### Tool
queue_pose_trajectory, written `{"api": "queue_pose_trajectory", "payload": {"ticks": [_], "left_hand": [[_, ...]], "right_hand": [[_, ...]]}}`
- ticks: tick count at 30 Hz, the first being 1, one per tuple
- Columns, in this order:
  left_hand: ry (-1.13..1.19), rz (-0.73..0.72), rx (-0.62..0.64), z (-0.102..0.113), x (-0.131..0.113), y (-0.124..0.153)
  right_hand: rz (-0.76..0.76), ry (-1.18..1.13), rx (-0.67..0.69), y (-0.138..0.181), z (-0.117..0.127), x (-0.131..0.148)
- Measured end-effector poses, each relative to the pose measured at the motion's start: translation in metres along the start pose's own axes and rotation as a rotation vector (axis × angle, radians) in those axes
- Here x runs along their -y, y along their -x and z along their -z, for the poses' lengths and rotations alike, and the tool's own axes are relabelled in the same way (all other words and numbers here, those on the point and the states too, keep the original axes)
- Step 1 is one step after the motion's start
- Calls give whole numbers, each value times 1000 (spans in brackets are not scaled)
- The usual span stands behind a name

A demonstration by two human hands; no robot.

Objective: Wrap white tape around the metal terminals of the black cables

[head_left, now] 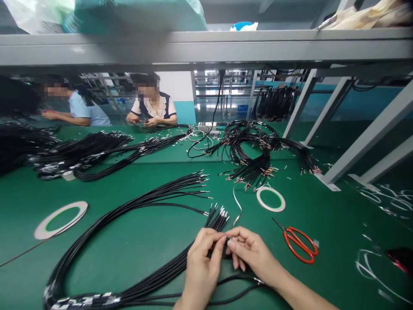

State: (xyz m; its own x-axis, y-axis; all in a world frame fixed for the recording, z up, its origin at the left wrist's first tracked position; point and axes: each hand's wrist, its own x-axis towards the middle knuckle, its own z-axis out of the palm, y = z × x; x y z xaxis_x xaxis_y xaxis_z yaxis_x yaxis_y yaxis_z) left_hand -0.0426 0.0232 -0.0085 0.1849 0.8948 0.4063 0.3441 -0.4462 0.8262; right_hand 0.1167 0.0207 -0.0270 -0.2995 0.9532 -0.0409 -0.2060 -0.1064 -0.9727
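Observation:
My left hand (204, 258) and my right hand (253, 254) meet fingertip to fingertip above the green bench. Both are closed in a pinch. A small dark bit shows between the fingertips, but the fingers hide most of it. Behind and left of my left hand runs a bundle of black cables (155, 280) with silvery tips, bent in a wide U. Below my hands, a few black cables (237, 277) curve round to metal ends beside my right wrist. A thin pale strip (238, 204) reaches down to just behind my right fingers.
Scissors with orange handles (300, 245) lie right of my right hand. A white ring-shaped reel (271, 199) sits behind them, another reel (61, 219) at left. Cable heaps (251, 159) cover the back. Metal legs (364, 133) stand at right under a shelf (206, 47). Two people sit opposite.

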Motion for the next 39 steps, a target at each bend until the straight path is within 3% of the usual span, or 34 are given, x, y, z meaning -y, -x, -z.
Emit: {"api": "queue_pose_trajectory", "payload": {"ticks": [4, 9, 13, 20, 29, 33, 39], "left_hand": [[-120, 30, 12, 0, 4, 1], [-718, 121, -5, 1, 17, 2], [-954, 157, 19, 10, 28, -8], [-948, 193, -32, 33, 28, -25], [-941, 138, 97, 13, 13, -13], [-937, 155, 93, 8, 12, -5], [-979, 191, 84, 8, 9, -3]], "right_hand": [[41, 154, -129, -2, 4, 3], [87, 189, -367, -9, 15, 3], [102, 198, -388, -10, 19, 2], [95, 198, -363, -8, 15, 2], [80, 161, -350, -10, 12, 21], [-8, 156, -306, -11, 9, 32], [-140, 122, -265, -13, 6, 23]]}}
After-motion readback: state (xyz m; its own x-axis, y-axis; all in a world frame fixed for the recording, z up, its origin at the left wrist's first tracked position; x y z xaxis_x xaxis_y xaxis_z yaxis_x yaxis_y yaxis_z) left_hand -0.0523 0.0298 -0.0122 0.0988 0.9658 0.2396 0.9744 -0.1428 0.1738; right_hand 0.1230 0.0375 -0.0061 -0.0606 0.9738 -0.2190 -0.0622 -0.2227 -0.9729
